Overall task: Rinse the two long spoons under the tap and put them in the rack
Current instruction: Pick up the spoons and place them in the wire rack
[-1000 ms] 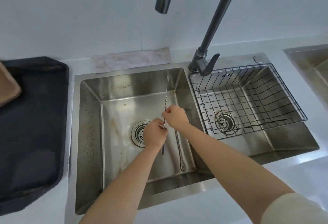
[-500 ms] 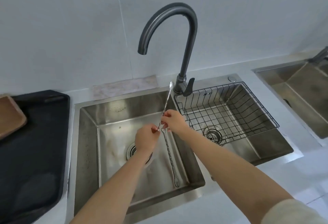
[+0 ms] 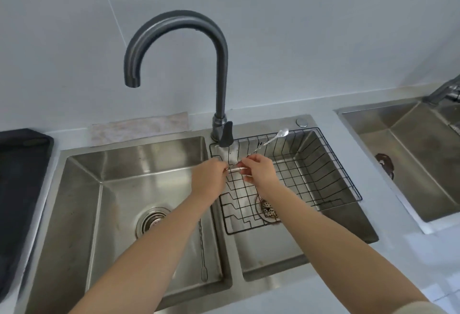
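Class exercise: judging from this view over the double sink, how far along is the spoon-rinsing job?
Done: nothing is racked; the black wire rack holds no spoon. In hand: the left hand and right hand pinch one long twisted metal spoon over the rack, its bowl pointing away. No water runs from the grey curved tap. Left: the second long spoon lies in the left steel basin, untouched.

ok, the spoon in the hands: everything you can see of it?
The held spoon is long, thin and shiny, metal by its look. Its small oval bowl points up and right, above the far rim of the wire rack. The stem slants down-left to where the right hand and left hand pinch it; the handle end is hidden there. No water is visibly running over it.
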The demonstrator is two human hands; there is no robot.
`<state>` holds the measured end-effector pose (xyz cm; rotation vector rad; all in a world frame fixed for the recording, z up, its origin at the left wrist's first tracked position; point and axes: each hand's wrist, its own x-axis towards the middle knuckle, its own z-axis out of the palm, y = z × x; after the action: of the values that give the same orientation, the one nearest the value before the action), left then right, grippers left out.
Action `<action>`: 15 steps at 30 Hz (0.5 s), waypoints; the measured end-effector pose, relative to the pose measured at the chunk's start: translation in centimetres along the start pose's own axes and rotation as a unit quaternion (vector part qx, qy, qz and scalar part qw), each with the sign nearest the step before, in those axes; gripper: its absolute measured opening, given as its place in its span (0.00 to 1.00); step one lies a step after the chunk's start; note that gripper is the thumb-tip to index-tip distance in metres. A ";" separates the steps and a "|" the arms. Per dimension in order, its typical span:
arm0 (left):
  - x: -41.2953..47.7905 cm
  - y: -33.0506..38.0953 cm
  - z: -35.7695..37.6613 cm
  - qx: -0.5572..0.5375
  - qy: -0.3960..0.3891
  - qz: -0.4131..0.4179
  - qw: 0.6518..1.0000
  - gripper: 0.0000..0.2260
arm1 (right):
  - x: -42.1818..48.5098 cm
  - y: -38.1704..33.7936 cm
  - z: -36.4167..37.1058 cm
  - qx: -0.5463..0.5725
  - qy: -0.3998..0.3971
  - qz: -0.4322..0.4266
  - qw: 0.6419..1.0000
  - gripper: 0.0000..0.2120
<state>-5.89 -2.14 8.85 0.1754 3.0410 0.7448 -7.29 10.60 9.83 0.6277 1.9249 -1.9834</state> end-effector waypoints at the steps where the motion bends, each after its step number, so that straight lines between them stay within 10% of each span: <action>1: 0.8 1.0 0.8 0.020 -0.002 0.011 1.000 0.09 | 0.6 -0.1 -1.3 0.009 0.006 0.008 1.000 0.09; 15: 9.0 6.2 12.5 0.134 -0.084 0.024 0.987 0.10 | 11.4 2.8 -10.8 0.059 0.051 0.186 0.979 0.09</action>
<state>-13.74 10.01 0.82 0.2973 2.9683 0.3012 -14.58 22.17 1.65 1.0556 1.6052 -1.8607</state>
